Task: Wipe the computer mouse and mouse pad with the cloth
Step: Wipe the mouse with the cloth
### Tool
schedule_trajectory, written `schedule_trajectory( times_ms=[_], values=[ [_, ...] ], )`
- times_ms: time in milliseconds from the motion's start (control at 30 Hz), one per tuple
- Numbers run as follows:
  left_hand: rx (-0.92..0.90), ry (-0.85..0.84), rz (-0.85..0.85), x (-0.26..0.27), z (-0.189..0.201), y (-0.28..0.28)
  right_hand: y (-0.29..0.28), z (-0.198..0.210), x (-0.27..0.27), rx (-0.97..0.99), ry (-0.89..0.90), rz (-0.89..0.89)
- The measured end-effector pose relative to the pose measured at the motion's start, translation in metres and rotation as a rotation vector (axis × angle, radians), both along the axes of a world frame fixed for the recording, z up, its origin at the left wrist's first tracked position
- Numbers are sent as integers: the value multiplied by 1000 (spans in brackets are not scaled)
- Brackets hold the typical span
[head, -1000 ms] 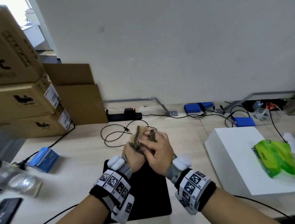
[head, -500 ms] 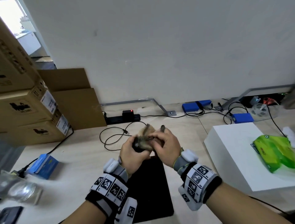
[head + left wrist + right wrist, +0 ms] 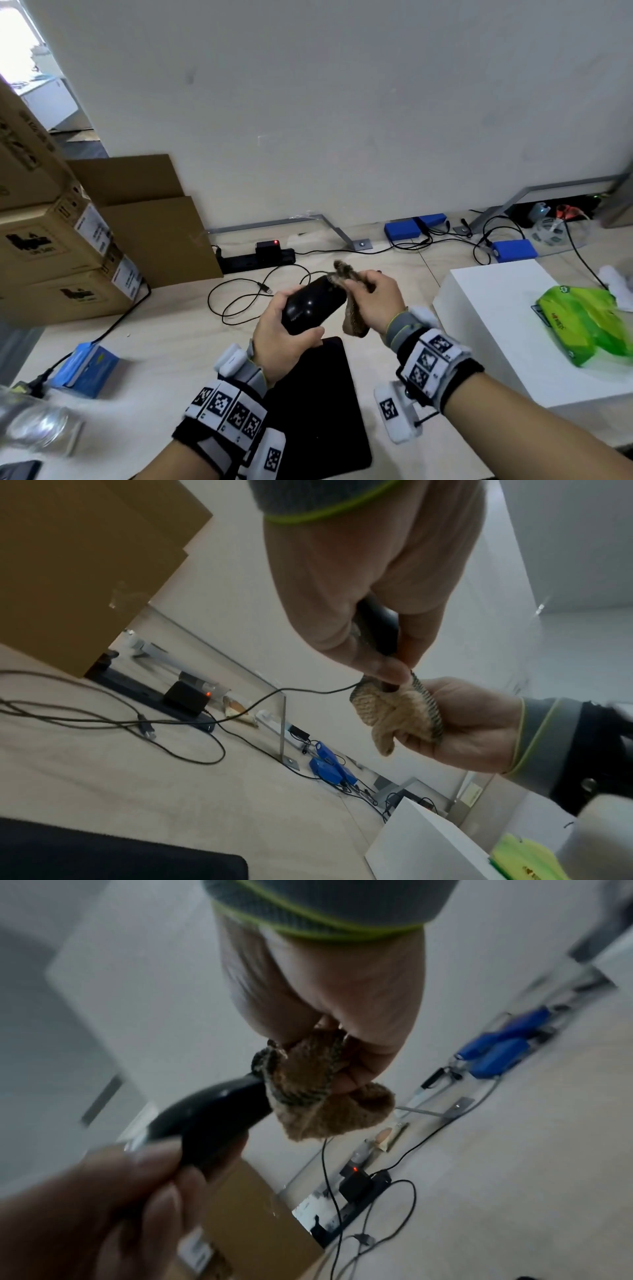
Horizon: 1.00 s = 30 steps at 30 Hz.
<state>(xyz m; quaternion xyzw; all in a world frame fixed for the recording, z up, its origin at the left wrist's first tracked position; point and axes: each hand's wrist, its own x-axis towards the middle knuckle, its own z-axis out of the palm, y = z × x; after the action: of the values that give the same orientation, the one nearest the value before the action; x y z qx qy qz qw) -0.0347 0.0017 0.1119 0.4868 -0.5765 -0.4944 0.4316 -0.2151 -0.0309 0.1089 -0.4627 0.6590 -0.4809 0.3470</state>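
The black mouse pad [image 3: 318,404] lies unwiped on the desk below both wrists. Above it, the left hand [image 3: 284,337] grips the wired black mouse [image 3: 310,303], lifted off the pad. Just right, the right hand [image 3: 375,306] bunches the tan knitted cloth [image 3: 354,320] against the mouse's far end. Mouse-wiping appears underway; next likely calls for turning it to reach unwiped sides.

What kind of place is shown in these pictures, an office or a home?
Probably an office or storeroom workbench rather than a home. Stacked cardboard boxes with labels stand at the left, a black power strip and loose cables run along the bare wall, and blue electronic boxes lie on the pale wooden table.
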Motion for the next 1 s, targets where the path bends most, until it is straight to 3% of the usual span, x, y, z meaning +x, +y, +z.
schedule_trajectory(
  times_ms=[133, 300, 367, 433, 500, 600, 867, 1000],
  values=[
    [55, 73, -13, 2, -2, -4, -10, 8, -13, 2, -324, -102],
    [77, 189, 47, -1, -3, -1, -6, 19, -11, -22, -446, -19],
    [76, 212, 64, -4, -3, -2, 1, 12, -8, -5, -335, 111],
    [84, 246, 85, -6, -2, -4, 10, 7, -4, -3, -62, 205],
    [73, 261, 107, -8, -1, -6, 17, 3, 0, -107, 150, 252],
    [65, 236, 95, -9, 0, -8, 15, -1, 2, -263, 330, 289],
    [102, 287, 56, -13, 7, -9, 1, -11, -8, -242, 321, 38],
    [130, 328, 110, -15, 7, -18, 12, -7, 1, -377, 375, 117]
  ],
)
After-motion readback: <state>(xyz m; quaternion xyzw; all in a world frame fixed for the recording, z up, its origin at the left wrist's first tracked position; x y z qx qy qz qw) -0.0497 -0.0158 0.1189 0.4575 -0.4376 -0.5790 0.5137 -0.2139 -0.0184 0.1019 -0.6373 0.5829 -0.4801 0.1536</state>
